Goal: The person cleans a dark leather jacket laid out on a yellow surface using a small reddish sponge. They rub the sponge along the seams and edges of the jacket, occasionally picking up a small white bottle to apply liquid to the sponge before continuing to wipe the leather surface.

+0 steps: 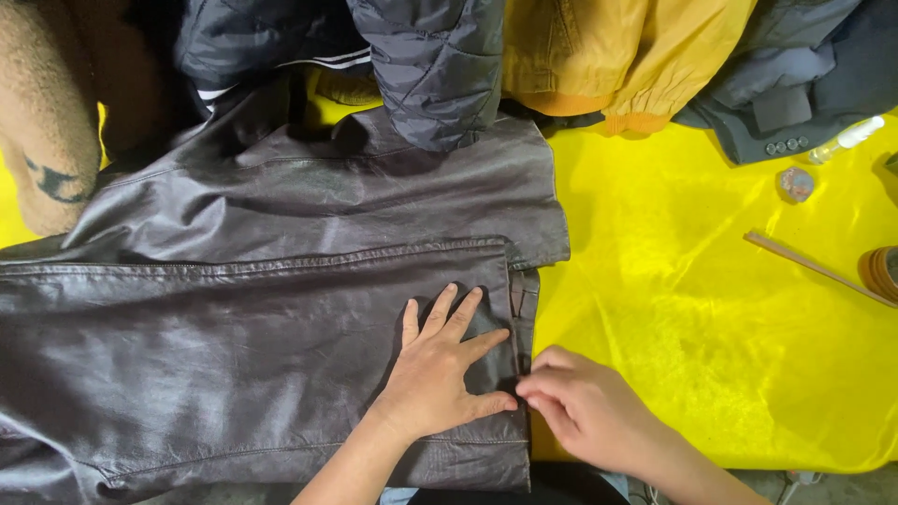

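A dark brown leather jacket (243, 309) lies flat on a bright yellow cloth (711, 309). My left hand (440, 365) rests palm down on the jacket near its right hem, fingers spread. Beside it, my right hand (585, 411) has its fingertips pinched on the jacket's hem edge (522, 374), right next to my left thumb.
Along the far edge hang a dark quilted jacket (430, 65), a mustard-yellow jacket (617, 56) and a grey coat (795, 84). A small clear bottle (847, 138), a little pebble-like object (796, 183) and a thin wooden stick (814, 266) lie at the right. Another person's tattooed arm (42, 122) is top left.
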